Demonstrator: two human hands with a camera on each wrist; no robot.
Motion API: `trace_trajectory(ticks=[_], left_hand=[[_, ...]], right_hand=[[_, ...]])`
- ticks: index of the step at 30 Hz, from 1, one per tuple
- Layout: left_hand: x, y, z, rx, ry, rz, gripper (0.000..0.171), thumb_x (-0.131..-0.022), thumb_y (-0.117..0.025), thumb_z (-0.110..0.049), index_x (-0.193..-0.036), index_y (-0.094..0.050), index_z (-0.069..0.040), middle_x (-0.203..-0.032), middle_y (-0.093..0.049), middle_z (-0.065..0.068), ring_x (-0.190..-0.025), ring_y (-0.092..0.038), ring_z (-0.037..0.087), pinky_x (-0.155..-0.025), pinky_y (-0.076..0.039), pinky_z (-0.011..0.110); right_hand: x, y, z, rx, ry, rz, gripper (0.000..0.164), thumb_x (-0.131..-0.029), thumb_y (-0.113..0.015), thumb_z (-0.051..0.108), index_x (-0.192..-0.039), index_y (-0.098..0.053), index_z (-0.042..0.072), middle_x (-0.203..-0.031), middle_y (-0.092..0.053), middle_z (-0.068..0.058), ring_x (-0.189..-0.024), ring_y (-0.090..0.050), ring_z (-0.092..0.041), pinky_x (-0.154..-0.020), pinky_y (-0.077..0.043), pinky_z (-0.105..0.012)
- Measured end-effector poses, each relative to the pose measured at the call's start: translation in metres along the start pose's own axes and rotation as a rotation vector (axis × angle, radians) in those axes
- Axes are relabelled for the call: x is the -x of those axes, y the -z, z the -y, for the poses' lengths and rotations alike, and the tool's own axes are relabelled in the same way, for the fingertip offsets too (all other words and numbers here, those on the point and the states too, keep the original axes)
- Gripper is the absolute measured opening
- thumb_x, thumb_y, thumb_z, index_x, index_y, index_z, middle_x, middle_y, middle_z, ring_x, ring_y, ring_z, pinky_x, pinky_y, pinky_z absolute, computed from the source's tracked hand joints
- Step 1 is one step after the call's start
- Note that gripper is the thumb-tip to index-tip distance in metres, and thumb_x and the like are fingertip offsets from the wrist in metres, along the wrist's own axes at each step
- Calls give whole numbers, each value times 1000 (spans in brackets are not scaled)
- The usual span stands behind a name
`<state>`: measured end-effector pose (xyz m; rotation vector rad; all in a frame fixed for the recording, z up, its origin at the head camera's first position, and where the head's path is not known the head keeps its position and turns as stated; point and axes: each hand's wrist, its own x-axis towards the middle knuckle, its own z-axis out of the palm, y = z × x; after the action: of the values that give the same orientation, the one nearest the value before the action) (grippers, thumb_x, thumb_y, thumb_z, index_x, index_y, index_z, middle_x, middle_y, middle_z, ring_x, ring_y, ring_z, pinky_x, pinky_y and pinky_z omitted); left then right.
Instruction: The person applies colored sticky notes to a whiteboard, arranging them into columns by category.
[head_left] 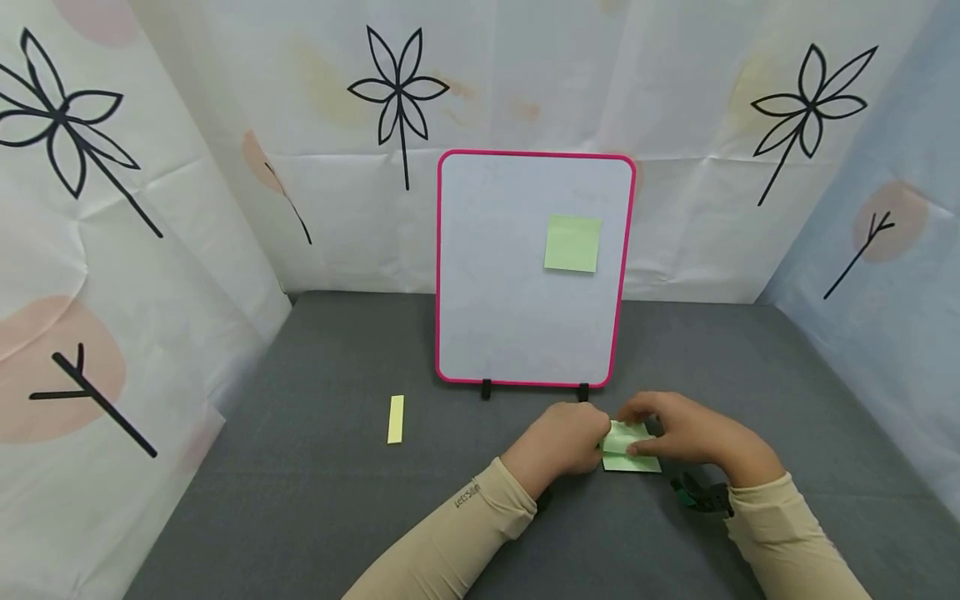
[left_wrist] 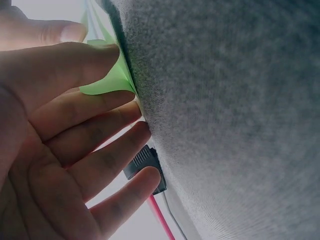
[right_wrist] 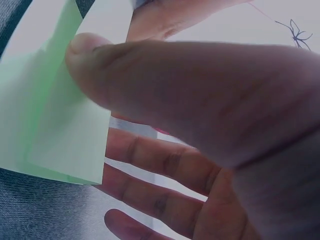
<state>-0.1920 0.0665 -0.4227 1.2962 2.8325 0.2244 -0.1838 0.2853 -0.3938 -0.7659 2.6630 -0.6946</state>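
A light green sticky note (head_left: 632, 462) lies on the grey table in front of the whiteboard, with a fold running across it. At its left edge my left hand (head_left: 564, 442) pinches the paper between thumb and index finger. In the left wrist view the green paper (left_wrist: 111, 82) curls beside those fingertips, the other fingers spread toward the table. From the right, my right hand (head_left: 693, 433) holds the folded flap. Up close in the right wrist view, its thumb presses on the folded note (right_wrist: 67, 135), and some fingers pass behind the paper.
Behind the hands stands a whiteboard (head_left: 510, 275) with a pink rim on black feet (head_left: 486, 389). Another green sticky note (head_left: 572, 243) is stuck on its upper right. A narrow yellow paper strip (head_left: 396, 419) lies on the table at left. Printed cloth (head_left: 337, 225) encloses the table.
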Motion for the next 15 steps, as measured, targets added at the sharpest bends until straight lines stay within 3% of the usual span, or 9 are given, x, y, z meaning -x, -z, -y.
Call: trace_trajectory(ticks=[7,15], left_hand=[[0,-1,1,-15,-14,-19,26,-96,-73,-18,-74,-59,-18,-63,-48,-8,-57,-38,6,-51,-33,23],[-1,-1,1,4,0,-5,36,-103,-67,-24,-70,-55,-19,-61,-42,-8,-55,-37,5,-50,-32,23]], right_hand=[[2,3,2,-7,-11,9,36,-92,-84,32,-118,-74,8,-114,-74,0,-106,-70,-25,-90,-59,-47],[2,4,4,-31,-26,25,31,-88,-87,40,-103,-74,16,-106,-72,5,-108,-69,-27,-89,-58,-51]])
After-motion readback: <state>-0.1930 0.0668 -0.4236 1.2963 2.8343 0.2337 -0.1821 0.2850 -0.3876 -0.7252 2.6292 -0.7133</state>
